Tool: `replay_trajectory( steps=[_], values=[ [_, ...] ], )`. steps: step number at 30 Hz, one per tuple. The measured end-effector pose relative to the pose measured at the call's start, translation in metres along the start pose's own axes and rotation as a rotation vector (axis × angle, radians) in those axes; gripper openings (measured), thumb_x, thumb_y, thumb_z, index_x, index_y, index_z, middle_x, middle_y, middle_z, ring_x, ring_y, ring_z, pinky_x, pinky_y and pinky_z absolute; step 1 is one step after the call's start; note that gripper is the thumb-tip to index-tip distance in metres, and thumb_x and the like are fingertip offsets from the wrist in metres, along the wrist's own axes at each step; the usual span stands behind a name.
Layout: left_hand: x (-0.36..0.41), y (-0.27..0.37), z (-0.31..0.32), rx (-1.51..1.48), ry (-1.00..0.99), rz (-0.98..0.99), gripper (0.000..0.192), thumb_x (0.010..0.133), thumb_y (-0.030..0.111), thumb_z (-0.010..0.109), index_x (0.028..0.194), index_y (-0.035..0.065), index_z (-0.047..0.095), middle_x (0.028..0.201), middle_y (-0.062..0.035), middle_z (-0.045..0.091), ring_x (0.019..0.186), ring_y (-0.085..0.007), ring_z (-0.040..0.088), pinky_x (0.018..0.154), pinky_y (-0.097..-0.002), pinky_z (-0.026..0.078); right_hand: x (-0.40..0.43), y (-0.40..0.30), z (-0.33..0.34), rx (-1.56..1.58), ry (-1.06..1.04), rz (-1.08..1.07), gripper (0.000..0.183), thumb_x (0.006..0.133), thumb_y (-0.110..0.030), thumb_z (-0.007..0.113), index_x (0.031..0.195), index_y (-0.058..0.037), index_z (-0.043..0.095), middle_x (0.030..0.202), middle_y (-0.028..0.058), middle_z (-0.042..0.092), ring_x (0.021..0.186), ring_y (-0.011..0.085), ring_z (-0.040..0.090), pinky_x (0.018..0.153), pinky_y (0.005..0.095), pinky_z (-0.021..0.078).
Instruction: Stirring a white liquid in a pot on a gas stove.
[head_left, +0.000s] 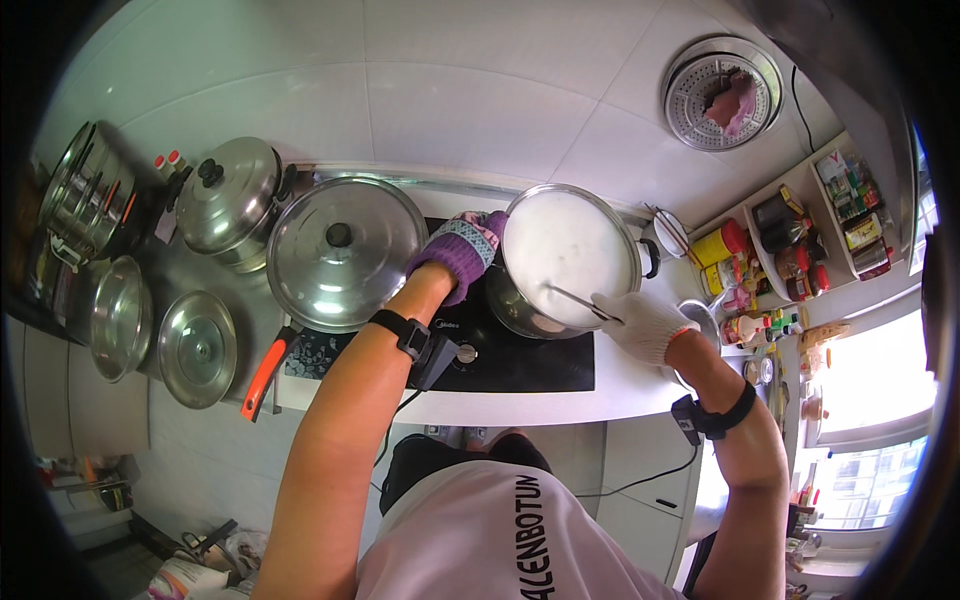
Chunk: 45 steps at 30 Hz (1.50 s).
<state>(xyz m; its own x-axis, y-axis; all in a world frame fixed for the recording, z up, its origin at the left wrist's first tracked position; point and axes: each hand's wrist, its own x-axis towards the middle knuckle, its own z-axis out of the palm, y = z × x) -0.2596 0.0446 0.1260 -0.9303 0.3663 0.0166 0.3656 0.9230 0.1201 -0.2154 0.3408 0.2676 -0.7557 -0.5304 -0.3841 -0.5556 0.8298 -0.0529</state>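
A large steel pot (529, 322) of white, milky liquid (574, 244) stands at the right of a black cooktop (540, 364). In a purple patterned knit mitten or glove, my left hand (463, 251) is at the pot's left side, where a handle would be covered from view. My right hand (649, 326), in a white knit glove, grips a thin metal utensil (574, 298) whose far end dips into the liquid; its head is hidden. Left of the pot, a wide pan is covered by a domed steel lid (375, 262) with a black knob; an orange-and-black handle (266, 373) sticks out towards me.
Further left stand a lidded steel pot (229, 195), two steel lids or shallow bowls (198, 350) and a rack of steel lids (90, 195). At right are a small bowl with chopsticks (667, 225), a metal bowl (699, 319) and a shelf of condiment bottles (780, 217).
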Motion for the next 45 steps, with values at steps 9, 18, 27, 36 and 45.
replay_trajectory(
  steps=[9,18,27,36,45],
  values=[
    [-0.001,-0.002,0.002,-0.092,0.085,-0.034,0.032,0.099,0.017,0.035,0.120,0.0089,0.057,0.110,-0.0126,0.068,0.106,-0.0314,0.061,0.094,-0.0428,0.051,0.041,0.010,0.000,0.023,0.097,0.124,0.041,0.092,-0.023,0.053,0.130,-0.0092,0.061,0.091,0.0276,0.068,0.087,0.0467,0.066,0.079,0.0538,0.0516],
    [-0.005,-0.003,0.011,0.116,0.193,0.023,0.024,0.094,0.013,0.039,0.108,0.0105,0.058,0.094,-0.0073,0.068,0.093,-0.0234,0.063,0.091,-0.0355,0.047,0.033,0.018,-0.001,0.080,0.097,0.100,0.029,0.093,-0.022,0.055,0.116,-0.0067,0.062,0.088,0.0273,0.067,0.087,0.0463,0.066,0.078,0.0539,0.0507],
    [-0.004,0.009,0.002,-0.048,0.248,-0.021,0.039,0.090,0.007,0.047,0.128,-0.0008,0.051,0.105,-0.0151,0.071,0.097,-0.0280,0.067,0.094,-0.0400,0.049,0.006,0.017,0.015,0.135,0.072,0.022,0.037,0.094,-0.025,0.054,0.127,-0.0097,0.061,0.091,0.0274,0.067,0.088,0.0461,0.066,0.080,0.0536,0.0506],
    [0.012,0.003,0.018,-0.238,0.142,-0.135,0.036,0.096,0.019,0.041,0.126,0.0038,0.054,0.111,-0.0194,0.067,0.107,-0.0359,0.063,0.096,-0.0452,0.050,-0.028,0.017,0.011,0.062,-0.046,-0.039,0.043,0.094,-0.023,0.051,0.136,-0.0148,0.056,0.086,0.0251,0.066,0.086,0.0454,0.065,0.077,0.0540,0.0502],
    [0.002,0.003,0.010,-0.174,0.187,-0.180,0.037,0.098,0.019,0.036,0.123,0.0060,0.060,0.116,-0.0131,0.070,0.112,-0.0321,0.061,0.099,-0.0426,0.051,-0.054,0.009,-0.035,-0.017,-0.181,0.052,0.044,0.091,-0.020,0.053,0.134,-0.0173,0.060,0.096,0.0232,0.069,0.089,0.0426,0.066,0.081,0.0472,0.0519]
  ],
)
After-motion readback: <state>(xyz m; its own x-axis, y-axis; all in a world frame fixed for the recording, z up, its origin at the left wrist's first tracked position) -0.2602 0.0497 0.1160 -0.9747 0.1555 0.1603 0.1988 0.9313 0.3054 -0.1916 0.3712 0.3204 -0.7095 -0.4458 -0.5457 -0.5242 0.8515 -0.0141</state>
